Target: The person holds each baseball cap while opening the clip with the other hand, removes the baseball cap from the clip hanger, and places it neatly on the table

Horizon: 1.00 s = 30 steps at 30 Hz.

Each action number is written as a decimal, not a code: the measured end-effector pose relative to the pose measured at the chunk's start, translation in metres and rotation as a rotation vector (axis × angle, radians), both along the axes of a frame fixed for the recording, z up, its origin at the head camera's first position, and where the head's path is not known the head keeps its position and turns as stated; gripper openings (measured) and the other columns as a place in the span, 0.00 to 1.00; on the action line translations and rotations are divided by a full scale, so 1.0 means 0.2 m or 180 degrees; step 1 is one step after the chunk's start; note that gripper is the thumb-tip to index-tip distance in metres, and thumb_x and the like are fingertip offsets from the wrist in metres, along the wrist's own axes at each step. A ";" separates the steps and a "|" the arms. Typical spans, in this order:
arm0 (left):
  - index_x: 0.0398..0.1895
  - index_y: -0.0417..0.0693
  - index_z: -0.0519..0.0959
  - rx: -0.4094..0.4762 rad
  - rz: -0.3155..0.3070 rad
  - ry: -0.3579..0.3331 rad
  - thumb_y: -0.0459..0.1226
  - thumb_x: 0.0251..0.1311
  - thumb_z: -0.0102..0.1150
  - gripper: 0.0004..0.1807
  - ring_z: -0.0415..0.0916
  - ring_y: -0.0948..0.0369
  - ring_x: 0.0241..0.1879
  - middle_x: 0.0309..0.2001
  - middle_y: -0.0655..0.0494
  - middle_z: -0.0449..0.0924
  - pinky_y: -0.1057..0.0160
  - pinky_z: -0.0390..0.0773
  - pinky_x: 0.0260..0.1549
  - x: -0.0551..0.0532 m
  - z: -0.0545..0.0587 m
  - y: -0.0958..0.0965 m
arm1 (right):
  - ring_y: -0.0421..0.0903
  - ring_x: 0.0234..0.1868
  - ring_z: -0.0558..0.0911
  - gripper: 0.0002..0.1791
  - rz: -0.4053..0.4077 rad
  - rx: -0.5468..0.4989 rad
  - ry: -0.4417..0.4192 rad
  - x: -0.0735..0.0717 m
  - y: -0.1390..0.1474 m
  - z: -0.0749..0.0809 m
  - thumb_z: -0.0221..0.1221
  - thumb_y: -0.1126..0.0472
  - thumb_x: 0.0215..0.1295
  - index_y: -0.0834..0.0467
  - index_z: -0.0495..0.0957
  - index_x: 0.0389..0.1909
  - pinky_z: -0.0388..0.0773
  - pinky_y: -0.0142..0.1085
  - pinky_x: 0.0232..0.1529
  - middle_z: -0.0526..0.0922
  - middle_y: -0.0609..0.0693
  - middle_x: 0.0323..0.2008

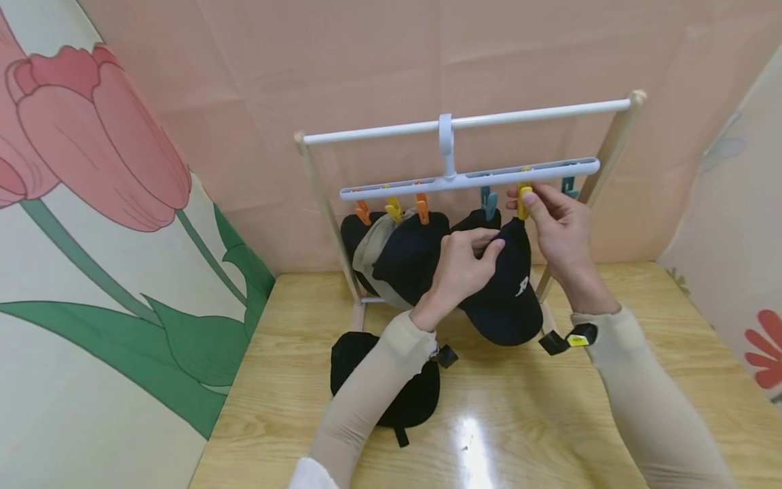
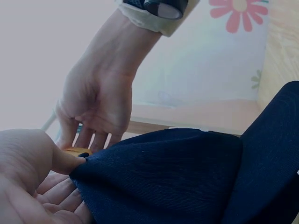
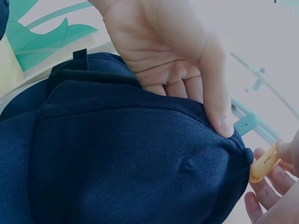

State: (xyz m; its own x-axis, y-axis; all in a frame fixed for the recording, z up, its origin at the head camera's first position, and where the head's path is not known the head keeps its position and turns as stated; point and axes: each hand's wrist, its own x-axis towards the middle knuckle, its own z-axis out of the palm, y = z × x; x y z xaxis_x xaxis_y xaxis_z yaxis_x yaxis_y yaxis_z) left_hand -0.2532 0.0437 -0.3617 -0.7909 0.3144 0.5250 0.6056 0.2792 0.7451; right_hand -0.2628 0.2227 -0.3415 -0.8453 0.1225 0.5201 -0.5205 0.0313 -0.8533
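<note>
A dark baseball cap (image 1: 512, 299) with a small white emblem hangs, brim down, below the right half of a pale blue clip hanger (image 1: 415, 185). My left hand (image 1: 466, 263) pinches the cap's fabric near its crown, thumb on the outside in the right wrist view. My right hand (image 1: 565, 227) pinches a yellow clothespin (image 1: 523, 202) on the hanger. In the right wrist view the clothespin (image 3: 265, 163) meets the cap right beside its top button (image 3: 248, 155). The left wrist view shows the dark cap (image 2: 168, 172) stretching away from my left thumb.
More caps, dark (image 1: 415, 255) and beige (image 1: 374, 241), hang from orange and yellow clothespins on the left. Teal clothespins (image 1: 489, 202) flank the yellow one. The hanger hooks over a white rod (image 1: 391, 129) on a wooden stand. Another black cap (image 1: 421, 401) lies on the wooden table (image 1: 275, 407).
</note>
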 end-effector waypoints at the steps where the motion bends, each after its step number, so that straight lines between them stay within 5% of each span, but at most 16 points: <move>1: 0.55 0.36 0.88 0.0007 -0.0007 -0.0007 0.33 0.75 0.63 0.12 0.91 0.63 0.45 0.50 0.45 0.92 0.79 0.82 0.43 0.00 0.00 0.00 | 0.41 0.49 0.89 0.20 -0.0007 0.0034 0.0000 0.00 0.00 0.00 0.60 0.57 0.80 0.59 0.83 0.66 0.77 0.26 0.65 0.91 0.49 0.51; 10: 0.55 0.35 0.88 0.0107 -0.0047 -0.0098 0.33 0.74 0.64 0.13 0.91 0.61 0.46 0.50 0.43 0.92 0.78 0.83 0.43 0.01 0.00 0.00 | 0.42 0.53 0.88 0.20 0.0043 0.0190 0.0138 0.02 0.01 -0.02 0.57 0.60 0.82 0.59 0.80 0.69 0.75 0.29 0.69 0.88 0.54 0.58; 18: 0.55 0.35 0.88 0.0187 -0.0100 -0.0250 0.33 0.74 0.64 0.13 0.91 0.62 0.46 0.50 0.43 0.91 0.77 0.84 0.43 0.02 -0.01 0.01 | 0.44 0.52 0.88 0.20 0.0287 -0.0087 0.0299 0.01 0.03 -0.04 0.56 0.65 0.82 0.62 0.78 0.70 0.76 0.29 0.69 0.89 0.52 0.55; 30: 0.54 0.37 0.89 0.0322 -0.0144 -0.0287 0.34 0.73 0.65 0.12 0.91 0.66 0.44 0.49 0.45 0.92 0.75 0.85 0.42 0.05 0.00 0.03 | 0.43 0.54 0.87 0.18 0.0198 -0.0040 0.0243 0.04 0.08 -0.09 0.55 0.64 0.82 0.62 0.79 0.67 0.73 0.29 0.71 0.88 0.48 0.54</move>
